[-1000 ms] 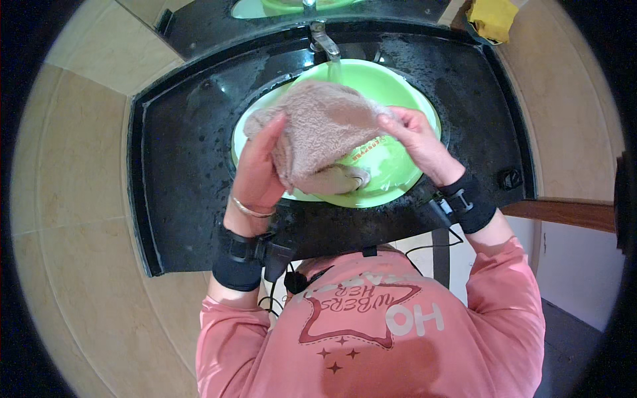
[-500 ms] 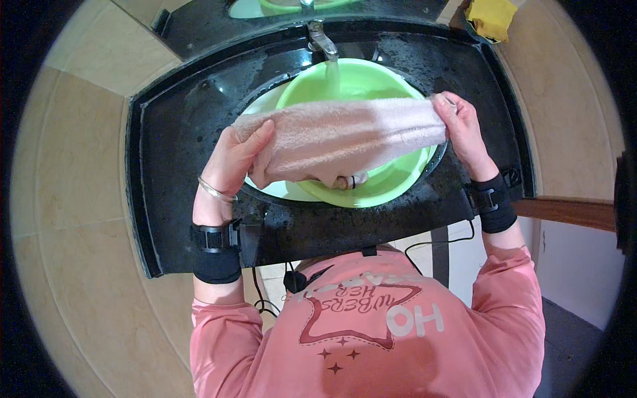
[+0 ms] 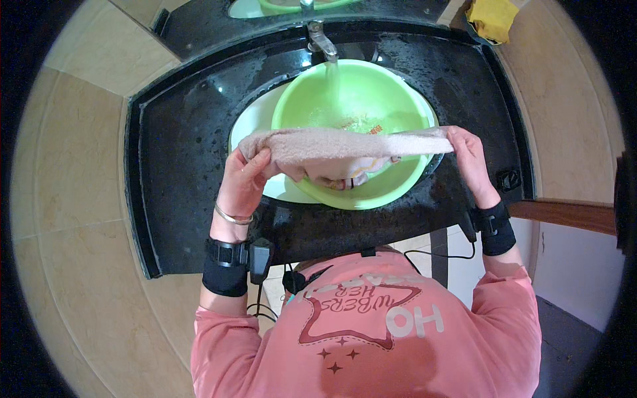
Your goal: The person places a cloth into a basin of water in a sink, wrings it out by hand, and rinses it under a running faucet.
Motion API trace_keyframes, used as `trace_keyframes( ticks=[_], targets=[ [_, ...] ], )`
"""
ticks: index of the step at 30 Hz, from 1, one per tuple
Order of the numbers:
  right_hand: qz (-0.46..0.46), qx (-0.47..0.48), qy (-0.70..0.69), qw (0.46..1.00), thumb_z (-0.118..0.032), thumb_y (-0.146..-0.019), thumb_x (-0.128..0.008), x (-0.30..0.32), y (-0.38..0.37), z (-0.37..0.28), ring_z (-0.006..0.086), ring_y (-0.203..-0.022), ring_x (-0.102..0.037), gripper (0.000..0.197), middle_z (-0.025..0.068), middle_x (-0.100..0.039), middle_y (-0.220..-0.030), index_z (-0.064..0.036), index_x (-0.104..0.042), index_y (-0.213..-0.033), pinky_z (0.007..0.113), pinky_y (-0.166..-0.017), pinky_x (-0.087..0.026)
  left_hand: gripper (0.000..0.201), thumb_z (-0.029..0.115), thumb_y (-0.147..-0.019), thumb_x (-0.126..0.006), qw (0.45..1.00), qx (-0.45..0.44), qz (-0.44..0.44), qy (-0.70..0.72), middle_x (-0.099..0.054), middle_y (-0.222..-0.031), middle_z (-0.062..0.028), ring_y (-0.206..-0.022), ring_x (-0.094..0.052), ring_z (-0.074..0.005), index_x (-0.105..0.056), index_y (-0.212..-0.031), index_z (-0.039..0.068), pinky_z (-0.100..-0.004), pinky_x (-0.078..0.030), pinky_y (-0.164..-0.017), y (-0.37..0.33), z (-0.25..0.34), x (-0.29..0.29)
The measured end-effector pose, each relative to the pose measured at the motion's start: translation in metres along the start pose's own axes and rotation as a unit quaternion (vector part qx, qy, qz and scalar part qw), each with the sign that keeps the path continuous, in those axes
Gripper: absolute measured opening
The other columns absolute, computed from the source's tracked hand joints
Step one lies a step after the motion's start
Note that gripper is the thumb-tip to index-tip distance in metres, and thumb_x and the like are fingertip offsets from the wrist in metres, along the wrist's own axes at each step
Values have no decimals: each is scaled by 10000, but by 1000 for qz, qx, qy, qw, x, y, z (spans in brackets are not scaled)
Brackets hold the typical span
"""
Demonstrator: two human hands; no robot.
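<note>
A pale pink towel is stretched sideways above a light green plastic basin. Its left end is pinched by my left hand, thumb on top. At the other end, my right hand grips the towel's corner. From the faucet a stream of water runs into the basin behind the towel. Water stands in the basin, and orange markings show through it. Part of a patterned pale cloth shows below the towel's near edge; whether it is joined to the towel I cannot tell.
The basin sits in a white oval sink set into a wet black countertop. Yellow cloth lies at the back right corner. Beige tiled walls flank the counter. Cables hang from the bands on both wrists.
Both hands have come lower and nearer to me with the towel, the right one most. The towel now shows as a narrower strip, uncovering more of the basin's inside and the water.
</note>
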State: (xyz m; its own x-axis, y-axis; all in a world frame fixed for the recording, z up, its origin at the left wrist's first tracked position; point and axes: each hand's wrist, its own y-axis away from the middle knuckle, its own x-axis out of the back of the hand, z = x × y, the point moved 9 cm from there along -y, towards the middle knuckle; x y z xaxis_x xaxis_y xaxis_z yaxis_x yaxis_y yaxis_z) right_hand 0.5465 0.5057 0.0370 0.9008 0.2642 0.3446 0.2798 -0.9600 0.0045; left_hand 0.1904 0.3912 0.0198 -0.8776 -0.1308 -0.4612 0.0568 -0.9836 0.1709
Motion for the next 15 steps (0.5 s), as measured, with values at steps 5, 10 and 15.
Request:
trace_keyframes(
  ticks=[5, 10, 15],
  targets=[
    [10, 17, 201, 979, -229, -923, -449, -4, 14, -27, 144, -737, -555, 338, 78, -618, -774, 62, -614, -879, 256, -700, -428, 248, 129, -867, -568, 988, 8, 84, -131, -615, -964, -44, -817, -584, -118, -566, -1059, -30, -256, -477, -724, 6, -18, 25],
    [19, -3, -25, 1000, -237, -952, -411, 1, 14, -24, 97, -696, -553, 361, 32, -615, -748, 39, -616, -845, 236, -640, -430, 253, 153, -854, -593, 972, 76, 126, -185, -635, -848, -61, -717, -589, -119, -592, -985, -63, -248, -477, -646, 11, -27, 32],
    [-13, -43, -251, 967, -249, -947, -425, 0, 11, -27, 69, -561, -503, 343, 23, -549, -644, 0, -574, -763, 219, -525, -422, 208, 134, -848, -605, 983, 9, 156, -101, -643, -842, -78, -699, -606, -119, -603, -955, -44, -237, -493, -638, 18, 7, 25]
  ],
)
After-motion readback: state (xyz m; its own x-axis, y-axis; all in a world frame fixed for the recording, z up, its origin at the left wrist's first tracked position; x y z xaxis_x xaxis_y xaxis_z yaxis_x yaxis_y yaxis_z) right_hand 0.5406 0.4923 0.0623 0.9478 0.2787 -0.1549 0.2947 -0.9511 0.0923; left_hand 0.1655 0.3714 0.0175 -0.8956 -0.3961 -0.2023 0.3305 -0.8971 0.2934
